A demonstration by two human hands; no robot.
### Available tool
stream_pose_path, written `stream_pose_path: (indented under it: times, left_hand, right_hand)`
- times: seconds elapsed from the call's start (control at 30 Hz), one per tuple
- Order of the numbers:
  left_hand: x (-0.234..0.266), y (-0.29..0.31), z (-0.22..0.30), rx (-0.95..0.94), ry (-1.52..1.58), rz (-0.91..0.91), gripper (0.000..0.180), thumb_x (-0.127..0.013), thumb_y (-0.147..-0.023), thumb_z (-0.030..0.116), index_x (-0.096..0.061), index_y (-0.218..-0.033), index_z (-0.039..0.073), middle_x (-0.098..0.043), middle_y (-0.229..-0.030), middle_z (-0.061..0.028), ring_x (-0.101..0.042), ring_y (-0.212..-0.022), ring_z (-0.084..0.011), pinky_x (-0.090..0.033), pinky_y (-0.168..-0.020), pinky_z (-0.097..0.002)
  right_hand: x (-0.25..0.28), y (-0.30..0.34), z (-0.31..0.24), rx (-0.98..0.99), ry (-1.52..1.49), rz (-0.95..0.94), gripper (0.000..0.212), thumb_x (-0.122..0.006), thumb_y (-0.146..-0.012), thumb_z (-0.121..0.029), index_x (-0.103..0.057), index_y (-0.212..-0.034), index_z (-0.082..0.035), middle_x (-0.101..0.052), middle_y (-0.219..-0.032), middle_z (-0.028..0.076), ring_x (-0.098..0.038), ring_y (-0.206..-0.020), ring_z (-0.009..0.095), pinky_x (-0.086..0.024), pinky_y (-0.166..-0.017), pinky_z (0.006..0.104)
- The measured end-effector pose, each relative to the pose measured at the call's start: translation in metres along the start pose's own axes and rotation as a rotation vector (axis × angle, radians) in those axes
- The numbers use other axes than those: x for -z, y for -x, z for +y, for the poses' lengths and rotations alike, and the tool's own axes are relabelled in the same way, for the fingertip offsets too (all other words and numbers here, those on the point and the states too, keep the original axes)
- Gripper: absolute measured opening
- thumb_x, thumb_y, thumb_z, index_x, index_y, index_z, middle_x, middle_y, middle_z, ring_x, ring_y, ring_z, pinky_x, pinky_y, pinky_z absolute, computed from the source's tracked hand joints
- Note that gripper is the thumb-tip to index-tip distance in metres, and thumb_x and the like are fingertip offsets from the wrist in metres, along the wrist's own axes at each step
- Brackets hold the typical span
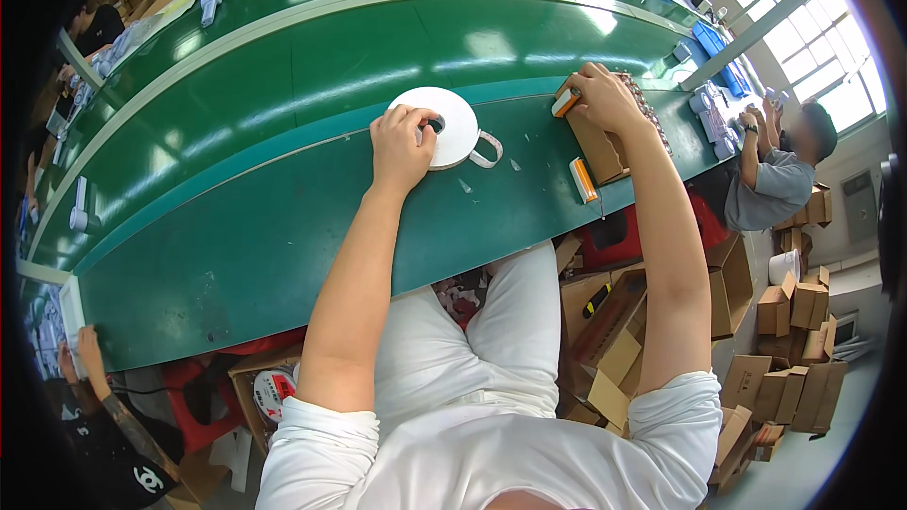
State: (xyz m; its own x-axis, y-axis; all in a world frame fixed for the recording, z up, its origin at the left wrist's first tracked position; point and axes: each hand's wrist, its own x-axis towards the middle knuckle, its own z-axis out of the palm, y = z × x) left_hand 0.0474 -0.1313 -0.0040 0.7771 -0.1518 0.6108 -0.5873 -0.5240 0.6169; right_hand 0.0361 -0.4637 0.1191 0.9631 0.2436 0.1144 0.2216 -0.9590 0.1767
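My left hand (399, 144) rests on a flat white roll of tape (452, 123) lying on the green bench (236, 246), fingers at its centre hole; a loose tape end (487, 151) curls off its right side. My right hand (601, 96) is closed on a small orange and white object (565, 101) at the top of an open brown cardboard box (601, 146). A second orange and white object (583, 179) lies on the bench just left of the box.
A green conveyor belt (378, 47) runs behind the bench. A person in a grey shirt (779, 175) works at the right, another person's arm (94, 373) at lower left. Brown cartons (794, 359) are stacked on the floor at right and beside my legs.
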Motion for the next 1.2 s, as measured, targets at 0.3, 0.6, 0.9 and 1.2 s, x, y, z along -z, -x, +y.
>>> stream_pose_path:
  times: [0.3, 0.6, 0.9, 1.2]
  left_hand:
    - [0.005, 0.001, -0.001, 0.011, -0.007, -0.027, 0.016, -0.059, -0.082, 0.011, -0.07, -0.094, 0.012, -0.063, -0.09, -0.0014, -0.059, -0.095, -0.0215, -0.038, -0.093, -0.0385]
    - [0.007, 0.004, -0.005, -0.005, -0.003, 0.01, 0.015, -0.061, -0.08, 0.011, -0.071, -0.09, 0.013, -0.061, -0.087, -0.0007, -0.059, -0.093, -0.0203, -0.037, -0.093, -0.0389]
    - [0.009, 0.004, -0.007, -0.005, 0.0, 0.009, 0.014, -0.061, -0.079, 0.011, -0.071, -0.089, 0.013, -0.061, -0.087, -0.0008, -0.059, -0.092, -0.0204, -0.038, -0.092, -0.0389]
    - [0.006, 0.004, -0.007, -0.014, 0.008, 0.016, 0.014, -0.061, -0.079, 0.011, -0.071, -0.089, 0.013, -0.06, -0.087, -0.0012, -0.059, -0.092, -0.0206, -0.038, -0.091, -0.0392]
  right_hand:
    - [0.019, -0.002, 0.022, -0.124, -0.326, 0.27, 0.034, -0.073, -0.08, -0.015, -0.066, -0.112, -0.007, -0.064, -0.11, 0.012, -0.061, -0.104, 0.028, -0.049, -0.09, 0.0366]
    - [0.013, 0.02, 0.053, -0.418, -0.168, -0.132, 0.025, -0.072, -0.082, -0.029, -0.072, -0.095, -0.007, -0.072, -0.086, 0.014, -0.069, -0.082, 0.03, -0.053, -0.076, 0.0408]
    - [0.0, 0.008, 0.017, -0.404, -0.025, 0.048, 0.023, -0.071, -0.083, -0.022, -0.073, -0.104, -0.015, -0.064, -0.107, 0.009, -0.063, -0.103, 0.029, -0.052, -0.087, 0.042]
    - [-0.003, 0.007, 0.02, -0.334, 0.201, 0.002, 0.021, -0.073, -0.079, -0.019, -0.069, -0.097, -0.009, -0.062, -0.108, 0.01, -0.06, -0.109, 0.027, -0.052, -0.089, 0.0409]
